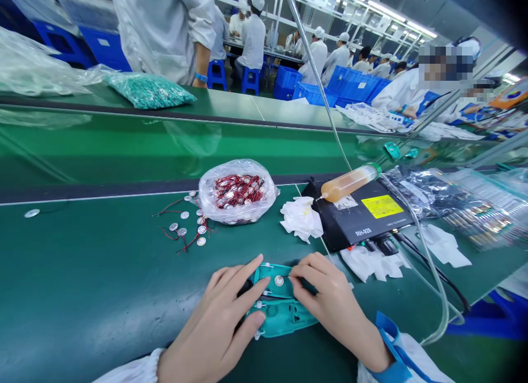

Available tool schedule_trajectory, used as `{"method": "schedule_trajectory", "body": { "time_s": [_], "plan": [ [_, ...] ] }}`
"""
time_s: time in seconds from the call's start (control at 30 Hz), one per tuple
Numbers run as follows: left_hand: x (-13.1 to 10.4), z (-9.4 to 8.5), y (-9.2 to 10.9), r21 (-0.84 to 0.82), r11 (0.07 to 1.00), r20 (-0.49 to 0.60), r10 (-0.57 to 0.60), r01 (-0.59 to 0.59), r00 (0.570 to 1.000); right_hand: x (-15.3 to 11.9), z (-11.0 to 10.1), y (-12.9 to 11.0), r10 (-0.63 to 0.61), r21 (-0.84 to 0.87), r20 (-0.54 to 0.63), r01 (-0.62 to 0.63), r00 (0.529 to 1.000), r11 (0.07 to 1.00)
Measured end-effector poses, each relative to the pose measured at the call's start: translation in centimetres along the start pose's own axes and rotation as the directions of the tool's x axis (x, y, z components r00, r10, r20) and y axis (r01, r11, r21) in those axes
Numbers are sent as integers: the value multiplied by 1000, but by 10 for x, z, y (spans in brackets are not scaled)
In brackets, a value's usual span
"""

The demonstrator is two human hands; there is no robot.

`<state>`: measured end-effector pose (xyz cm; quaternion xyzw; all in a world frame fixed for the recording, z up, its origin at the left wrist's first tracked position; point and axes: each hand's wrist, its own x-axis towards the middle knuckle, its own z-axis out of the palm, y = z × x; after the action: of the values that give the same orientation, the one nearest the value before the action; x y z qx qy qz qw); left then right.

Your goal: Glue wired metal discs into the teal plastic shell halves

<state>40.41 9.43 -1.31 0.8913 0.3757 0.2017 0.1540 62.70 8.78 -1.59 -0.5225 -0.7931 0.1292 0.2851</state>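
Two teal plastic shell halves lie side by side on the green bench, the upper shell [269, 272] and the lower shell [284, 317]. Inside the upper one sits a small round metal disc [279, 281]. My left hand [220, 311] rests over the left ends of both shells, its fingers stretched and spread, with fingertips touching them. The fingers of my right hand [324, 287] are pinched together at the upper shell's right part, beside the disc. A thin dark wire seems to run from the disc into these fingertips, which partly hide it.
Beyond my hands stands a plastic bag [238, 204] of wired discs, with several loose discs [181, 232] left of it. Right are a black RH-928 box [350, 223], an amber syringe [350, 184], crumpled tissues [302, 218] and a tube [443, 295]. Co-workers work beyond the green conveyor [136, 149].
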Motion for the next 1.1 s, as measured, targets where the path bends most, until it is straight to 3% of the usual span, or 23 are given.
{"method": "schedule_trajectory", "body": {
  "time_s": [0.3,0.5,0.9,1.0,1.1],
  "plan": [
    [0,0,-1,16,1000,-1,19,-19,1000,-1,-5,-6,-41,-114,-9,40,999,993],
    [1,-1,0,11,1000,4,13,-14,1000,-1,-9,-11,-71,-131,86,81,994,988],
    [-1,0,3,-47,999,13,-4,5,1000,-1,-7,-7,-79,-195,136,105,987,975],
    [-1,-2,3,-65,996,-38,-59,57,997,-2,-8,-5,-88,-117,106,100,990,988],
    [2,-10,-12,-34,989,-191,-151,147,970,-3,-12,-2,-69,1,-22,69,997,998]
  ]
}}
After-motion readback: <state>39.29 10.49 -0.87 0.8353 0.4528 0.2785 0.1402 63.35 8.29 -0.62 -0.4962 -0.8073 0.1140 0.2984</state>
